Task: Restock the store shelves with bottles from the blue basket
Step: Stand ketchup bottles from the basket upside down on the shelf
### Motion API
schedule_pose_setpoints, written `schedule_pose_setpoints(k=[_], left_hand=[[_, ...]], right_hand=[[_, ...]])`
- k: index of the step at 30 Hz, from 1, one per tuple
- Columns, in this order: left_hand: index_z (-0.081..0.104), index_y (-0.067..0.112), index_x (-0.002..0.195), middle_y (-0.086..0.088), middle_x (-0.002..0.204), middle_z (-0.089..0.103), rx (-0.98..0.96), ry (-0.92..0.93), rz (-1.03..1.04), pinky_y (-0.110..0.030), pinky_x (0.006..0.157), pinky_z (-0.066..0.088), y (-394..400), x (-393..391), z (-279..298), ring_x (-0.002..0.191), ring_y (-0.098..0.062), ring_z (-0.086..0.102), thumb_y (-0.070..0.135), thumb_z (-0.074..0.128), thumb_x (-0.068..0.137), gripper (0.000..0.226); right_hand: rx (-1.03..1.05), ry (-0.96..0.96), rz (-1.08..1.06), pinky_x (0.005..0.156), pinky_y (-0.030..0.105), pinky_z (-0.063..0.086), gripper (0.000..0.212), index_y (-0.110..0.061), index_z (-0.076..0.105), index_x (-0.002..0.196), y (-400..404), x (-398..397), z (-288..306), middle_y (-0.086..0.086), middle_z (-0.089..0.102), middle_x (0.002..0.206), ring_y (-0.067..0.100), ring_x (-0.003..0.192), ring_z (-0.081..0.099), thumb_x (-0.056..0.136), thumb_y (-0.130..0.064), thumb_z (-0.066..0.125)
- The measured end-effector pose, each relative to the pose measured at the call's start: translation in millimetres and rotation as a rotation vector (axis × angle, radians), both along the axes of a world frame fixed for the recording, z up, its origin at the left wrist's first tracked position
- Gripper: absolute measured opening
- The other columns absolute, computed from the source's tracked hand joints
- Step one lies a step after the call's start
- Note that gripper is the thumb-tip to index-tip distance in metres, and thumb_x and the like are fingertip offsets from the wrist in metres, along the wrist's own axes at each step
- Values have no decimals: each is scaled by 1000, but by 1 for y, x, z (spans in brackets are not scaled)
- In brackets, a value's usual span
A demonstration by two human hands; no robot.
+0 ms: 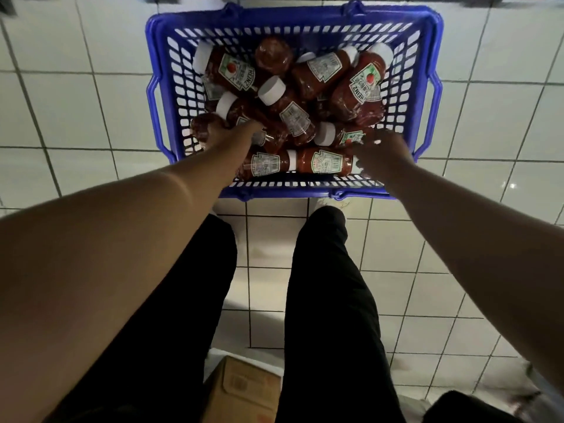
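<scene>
Two bare arms are reaching down past dark trouser legs toward the blue basket, which is sitting on the tiled floor so the bottles can be lifted straight out. Nearest, a cardboard box is lying behind the feet. At the basket's near-left side, the left hand is closing on a ketchup bottle, though its fingers are mostly hidden. At the near right, the right hand is blurring; whether its grip is wide or narrow I cannot tell. Farther in, roughly ten white-capped bottles are lying jumbled on their sides, filling the basket.
</scene>
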State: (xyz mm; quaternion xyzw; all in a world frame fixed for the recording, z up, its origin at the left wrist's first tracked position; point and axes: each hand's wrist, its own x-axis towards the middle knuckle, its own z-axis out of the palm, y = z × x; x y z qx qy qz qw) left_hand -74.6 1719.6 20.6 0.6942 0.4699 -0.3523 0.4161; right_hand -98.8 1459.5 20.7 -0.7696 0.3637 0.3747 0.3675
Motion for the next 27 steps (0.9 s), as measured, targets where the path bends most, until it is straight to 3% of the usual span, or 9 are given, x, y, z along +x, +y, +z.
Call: schedule_pose_setpoints(k=[3, 6, 8, 10, 14, 17, 21, 24, 27], left_hand=[[50, 16, 144, -5, 131, 64, -87, 52, 50, -47, 106, 48, -7, 2, -24, 121, -27, 60, 59, 71, 56, 101], [41, 16, 146, -5, 135, 60, 51, -41, 21, -44, 106, 47, -10, 6, -46, 123, -26, 57, 57, 79, 62, 101], [35, 14, 147, -6, 139, 57, 93, -55, 6, -40, 105, 47, -15, 9, -61, 125, -27, 56, 56, 83, 67, 102], [24, 13, 149, -9, 141, 54, 119, -34, 49, -31, 96, 41, -25, 10, -73, 123, -28, 55, 53, 82, 75, 102], [11, 13, 151, -12, 140, 53, 169, -24, 122, -32, 84, 37, -37, 8, -79, 107, -27, 53, 55, 79, 78, 108], [14, 15, 152, -11, 137, 55, 210, -40, 108, -34, 83, 42, -31, 7, -75, 116, -32, 58, 57, 84, 71, 115], [39, 23, 135, 1, 113, 61, 166, -47, 83, -37, 88, 54, -20, 4, -51, 98, -22, 63, 56, 89, 56, 99], [58, 21, 119, 0, 102, 72, 10, -28, 96, -42, 79, 62, -15, -1, -15, 85, -20, 73, 48, 90, 55, 77], [61, 18, 115, -7, 98, 75, -177, -46, 135, -48, 74, 64, -12, -5, 40, 78, -24, 77, 35, 91, 60, 65]], right_hand=[[39, -35, -73, 71, 37, 62, 32, -29, 66, 100, 13, 5, -29, -3, 72, 80, 22, 78, 72, 75, -46, 78], [-31, -117, -162, 80, 27, 55, 66, -27, 55, 130, 23, 24, -54, -3, 71, 110, 18, 98, 67, 75, -54, 77], [-92, -178, -184, 83, 23, 53, 79, -23, 46, 137, 28, 37, -68, -2, 66, 123, 18, 109, 64, 75, -60, 77], [-136, -191, -198, 92, 30, 53, 90, -22, 37, 144, 35, 49, -79, 4, 59, 131, 22, 115, 61, 74, -63, 77], [-244, -59, -311, 97, 38, 50, 113, -23, 25, 152, 49, 76, -93, 11, 45, 139, 32, 122, 53, 66, -74, 77], [-183, 63, -409, 92, 42, 57, 100, -20, 43, 141, 41, 88, -91, 6, 61, 124, 27, 107, 64, 62, -69, 80], [108, 23, -649, 65, 38, 64, 60, -11, 58, 118, 22, 81, -68, 8, 68, 105, 26, 85, 71, 75, -47, 82], [508, 38, -797, 77, 34, 61, 43, -13, 65, 121, 13, 59, -25, 3, 75, 100, 20, 96, 73, 89, -41, 69], [645, 42, -846, 71, 29, 57, 24, -16, 67, 102, 9, 27, 41, 2, 74, 78, 15, 72, 72, 89, -35, 68]])
